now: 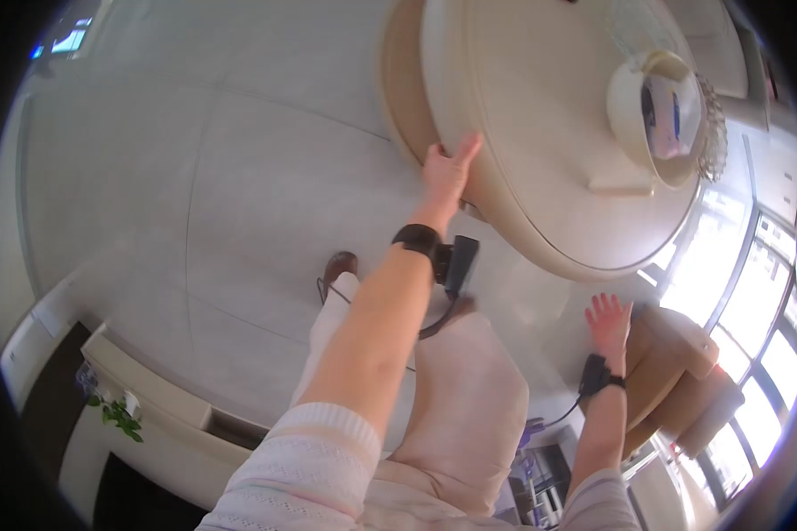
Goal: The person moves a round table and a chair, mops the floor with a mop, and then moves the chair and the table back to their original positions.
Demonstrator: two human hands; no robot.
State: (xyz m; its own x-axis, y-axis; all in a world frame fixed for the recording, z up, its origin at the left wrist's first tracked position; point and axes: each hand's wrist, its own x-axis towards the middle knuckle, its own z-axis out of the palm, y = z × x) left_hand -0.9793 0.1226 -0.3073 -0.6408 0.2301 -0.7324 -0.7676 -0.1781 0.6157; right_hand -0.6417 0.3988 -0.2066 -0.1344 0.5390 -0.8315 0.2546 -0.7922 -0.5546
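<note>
My left hand [447,174] rests flat against the rim of a cream round table [540,115], fingers stretched onto its edge, holding nothing. A black strap with a small device sits on that wrist. My right hand [608,320] hangs in the air below the table's near edge with its fingers spread, holding nothing, just above a tan upholstered stool [682,372]. A black wrist strap with a cable is on it too. On the tabletop stands a cream tissue box holder [660,115] on a lace doily.
Pale tiled floor [239,195] lies to the left. A low cream cabinet [150,398] with a small green plant [115,411] stands at lower left. Bright windows [753,292] fill the right side. My legs and a brown shoe [338,265] are below me.
</note>
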